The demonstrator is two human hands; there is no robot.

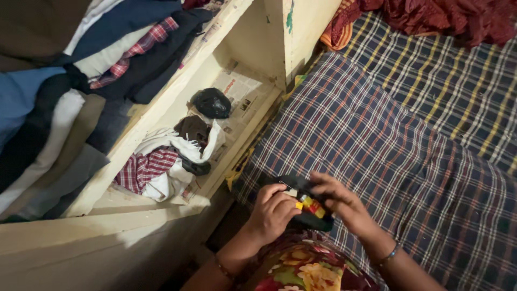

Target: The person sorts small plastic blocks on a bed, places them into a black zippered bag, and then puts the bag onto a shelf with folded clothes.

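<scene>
Holding a small black item with yellow and red patches [308, 207], the left hand [273, 211] has its fingers curled tight on the near end, while the right hand [340, 200] pinches the far end. It sits above the near-left corner of the plaid bed cover [388, 124]. Folded clothes [161, 161] lie in the cream shelf [237, 129] beside.
</scene>
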